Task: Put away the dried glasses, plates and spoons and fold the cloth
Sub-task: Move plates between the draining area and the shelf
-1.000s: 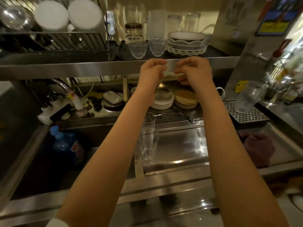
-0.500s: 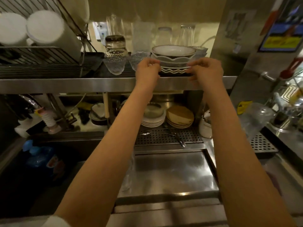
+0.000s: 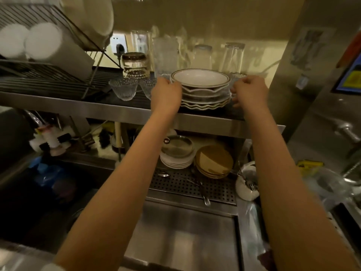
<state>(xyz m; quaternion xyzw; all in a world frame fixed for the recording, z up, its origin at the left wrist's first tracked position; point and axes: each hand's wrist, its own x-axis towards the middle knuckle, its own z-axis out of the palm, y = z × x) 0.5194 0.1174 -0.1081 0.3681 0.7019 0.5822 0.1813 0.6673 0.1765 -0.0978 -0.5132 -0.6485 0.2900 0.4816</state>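
Plates: one stack of plates (image 3: 201, 90), at least five deep, sits on the upper shelf (image 3: 78, 108) at 12 o'clock in view. The top one is white with a dark rim line, and those beneath have wavy edges. Two hands grip the stack: the left hand (image 3: 166, 94) curls on its 9 o'clock edge and the right hand (image 3: 250, 90) on its 3 o'clock edge. Two cut-glass bowls (image 3: 123, 90) stand at the stack's 9 o'clock.

The left hand (image 3: 166, 94) and right hand (image 3: 250, 92) have spread apart, now gripping the plate stack (image 3: 201, 89).
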